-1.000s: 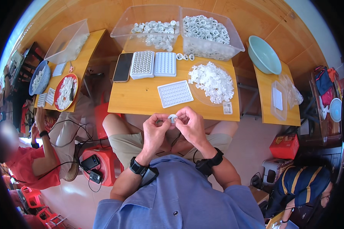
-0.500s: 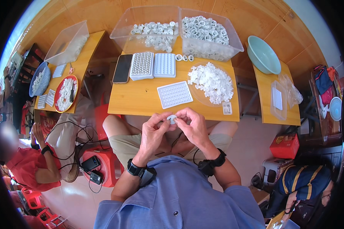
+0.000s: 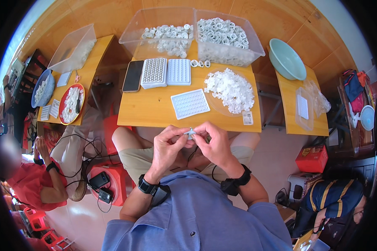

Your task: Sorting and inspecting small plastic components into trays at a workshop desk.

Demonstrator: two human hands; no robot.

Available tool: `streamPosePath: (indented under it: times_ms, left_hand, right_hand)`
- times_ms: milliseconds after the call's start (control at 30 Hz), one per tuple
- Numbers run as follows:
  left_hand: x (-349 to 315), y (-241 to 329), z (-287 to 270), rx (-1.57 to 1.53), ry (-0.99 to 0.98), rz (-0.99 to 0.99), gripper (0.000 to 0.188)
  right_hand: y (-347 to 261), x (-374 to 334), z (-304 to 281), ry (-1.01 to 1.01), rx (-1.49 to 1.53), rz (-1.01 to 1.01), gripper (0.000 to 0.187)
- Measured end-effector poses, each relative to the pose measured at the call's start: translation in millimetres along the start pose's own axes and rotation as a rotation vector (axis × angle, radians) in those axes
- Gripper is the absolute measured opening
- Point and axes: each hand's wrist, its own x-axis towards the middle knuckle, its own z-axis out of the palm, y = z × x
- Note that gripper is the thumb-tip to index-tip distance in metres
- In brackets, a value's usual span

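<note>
Between my two hands, just off the table's near edge, is a small pale grey-white plastic part [image 3: 190,133]. My left hand [image 3: 168,141] pinches its left side with thumb and fingertips. The right side is pinched by my right hand [image 3: 211,140] in the same way. Fingers cover much of the part. Beyond my hands, a white tray with rows of small hollows [image 3: 190,103] lies on the wooden table [image 3: 144,111]. To its right, a heap of small white plastic pieces [image 3: 230,90] rests on a clear round plate.
Behind stand two clear bins [image 3: 127,39] of white parts, a black phone [image 3: 132,76], a stack of trays with small round pieces [image 3: 154,73] and another white tray [image 3: 179,72]. A green basin [image 3: 287,58] is at right. At left sits a person in red [image 3: 37,180].
The small part has been tilted between my fingertips and now shows a narrower, pointed outline. Both hands stay at nearly the same place.
</note>
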Motion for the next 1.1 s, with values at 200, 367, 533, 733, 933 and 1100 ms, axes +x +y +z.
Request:
streamPosePath:
  times_ms: [200,367,533,733,933,1100]
  left_hand:
    - [0,1,11,-0.111,0.040,0.139,0.020]
    - [4,-7,6,-0.104,0.037,0.112,0.017]
    - [11,-8,5,-0.119,0.067,0.116,0.017]
    - [14,-14,-1,0.014,0.172,0.095,0.014]
    - [7,-22,-7,-0.151,0.156,0.051,0.012]
    - [9,-28,-21,-0.137,0.157,-0.022,0.014]
  right_hand:
    - [3,-2,8,0.241,-0.302,-0.477,0.018]
    - [8,-2,11,0.239,-0.350,-0.536,0.023]
    - [9,6,12,0.218,-0.332,-0.551,0.025]
    - [4,12,10,0.170,-0.295,-0.522,0.016]
    - [5,11,16,0.077,-0.232,-0.355,0.008]
    - [14,22,22,-0.015,-0.186,-0.276,0.007]
